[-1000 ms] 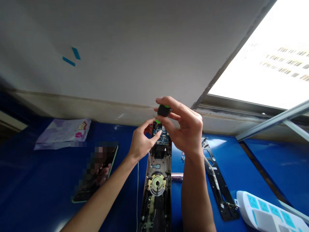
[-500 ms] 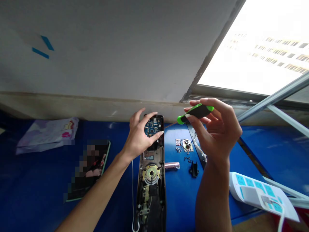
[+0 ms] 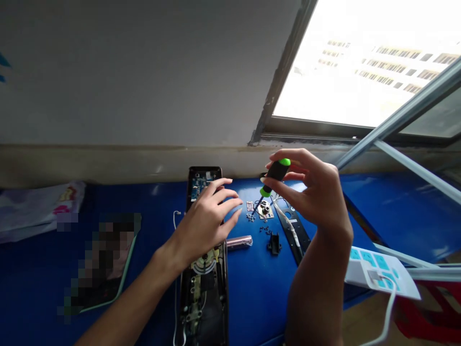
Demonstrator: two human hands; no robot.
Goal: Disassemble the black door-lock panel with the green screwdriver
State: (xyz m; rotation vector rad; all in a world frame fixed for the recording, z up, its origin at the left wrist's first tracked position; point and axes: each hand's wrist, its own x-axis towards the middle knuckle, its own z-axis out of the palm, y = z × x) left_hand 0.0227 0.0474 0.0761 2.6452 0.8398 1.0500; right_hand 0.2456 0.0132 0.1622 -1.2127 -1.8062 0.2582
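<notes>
An opened door-lock body [image 3: 203, 269] lies lengthwise on the blue table [image 3: 43, 298], its blue circuit board [image 3: 200, 185] at the far end and a brass round part under my wrist. My left hand [image 3: 207, 221] hovers over the lock with fingers spread, holding nothing. My right hand [image 3: 311, 192] pinches a small black-and-green screwdriver [image 3: 273, 177], its tip pointing down-left towards several loose screws [image 3: 250, 217] and a small metal plate [image 3: 265, 209] on the table.
A black metal strip [image 3: 295, 230] with a white wire, a small black bracket [image 3: 274, 242] and a pinkish cylinder [image 3: 239, 241] lie right of the lock. A white power strip [image 3: 382, 271] sits at the right edge. A phone [image 3: 103, 264] and a plastic bag [image 3: 39, 206] lie left. Wall and window behind.
My left hand has let go of the circuit-board end and spread open. My right hand has turned the screwdriver from sideways to tip down over the loose screws. The view has swung right.
</notes>
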